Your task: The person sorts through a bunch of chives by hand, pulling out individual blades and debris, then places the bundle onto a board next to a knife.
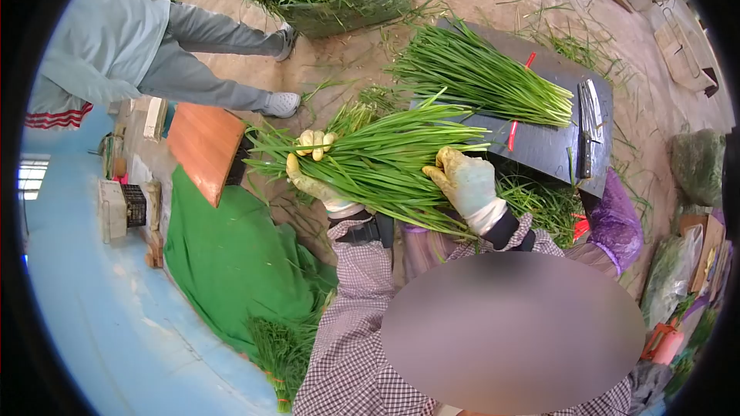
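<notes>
A loose bunch of garlic chives [385, 150] lies across in front of me, held above my lap. My left hand [314, 173], in a stained pale glove, is closed around its left part, fingers over the top. My gloved right hand [466, 185] is at the right end of the bunch, its thumb and fingers curled on the stems. Just beyond it, a larger pile of chives [486, 77] rests on a dark board [543, 142]. Red strips [512, 135] show from under that pile. A knife [589, 127] with a dark handle lies at the board's right side.
A person in grey trousers [208, 69] stands at the far left. A bag of chive scraps [339, 0] stands at the back. A green cloth [227, 262] and tied chives [281, 358] are at lower left, beside an orange-brown board [202, 150]. Scraps litter the floor.
</notes>
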`<move>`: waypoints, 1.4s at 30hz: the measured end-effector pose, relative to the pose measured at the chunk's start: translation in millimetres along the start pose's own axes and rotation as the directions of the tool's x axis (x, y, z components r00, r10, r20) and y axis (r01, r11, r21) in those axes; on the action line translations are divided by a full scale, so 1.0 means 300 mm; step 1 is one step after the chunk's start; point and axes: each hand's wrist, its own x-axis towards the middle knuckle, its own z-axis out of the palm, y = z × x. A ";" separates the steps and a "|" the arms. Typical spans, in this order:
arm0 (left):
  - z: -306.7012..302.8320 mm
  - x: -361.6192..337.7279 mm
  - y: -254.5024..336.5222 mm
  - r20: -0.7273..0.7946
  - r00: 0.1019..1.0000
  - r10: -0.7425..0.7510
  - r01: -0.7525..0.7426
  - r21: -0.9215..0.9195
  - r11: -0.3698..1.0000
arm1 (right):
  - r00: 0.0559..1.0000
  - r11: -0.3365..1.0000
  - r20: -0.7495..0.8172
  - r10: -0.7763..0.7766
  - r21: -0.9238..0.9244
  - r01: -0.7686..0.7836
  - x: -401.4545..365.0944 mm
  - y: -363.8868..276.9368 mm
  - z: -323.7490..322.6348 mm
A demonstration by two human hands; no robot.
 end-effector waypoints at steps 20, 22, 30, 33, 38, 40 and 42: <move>-0.220 -0.054 0.026 -0.195 0.981 0.018 -0.045 -0.137 0.989 | 0.997 0.850 0.075 0.025 0.522 -0.061 -0.184 0.400 -0.120; -0.215 -0.049 0.010 -0.164 0.986 0.036 -0.056 -0.118 0.991 | 0.991 0.814 0.092 -0.095 0.580 0.024 -0.097 0.362 -0.107; -0.188 -0.018 0.021 -0.108 0.994 0.029 -0.040 -0.098 0.994 | 0.926 0.546 0.324 -0.193 0.820 -0.173 0.045 0.222 -0.032; -0.194 -0.033 0.026 -0.145 0.989 0.034 -0.050 -0.105 0.993 | 0.957 0.446 0.270 -0.109 0.873 -0.196 0.011 0.153 -0.131; -0.221 -0.061 0.036 -0.155 0.983 -0.096 0.066 -0.189 0.980 | 0.945 0.335 0.316 0.086 0.884 -0.326 -0.094 0.311 -0.242; -0.261 -0.074 0.028 -0.153 0.983 -0.103 0.070 -0.209 0.976 | 0.920 0.359 0.372 0.123 0.847 -0.391 -0.124 0.390 -0.198; -0.292 -0.067 0.013 -0.118 0.987 -0.105 0.080 -0.204 0.976 | 0.963 0.516 0.260 0.072 0.816 -0.259 -0.103 0.406 -0.140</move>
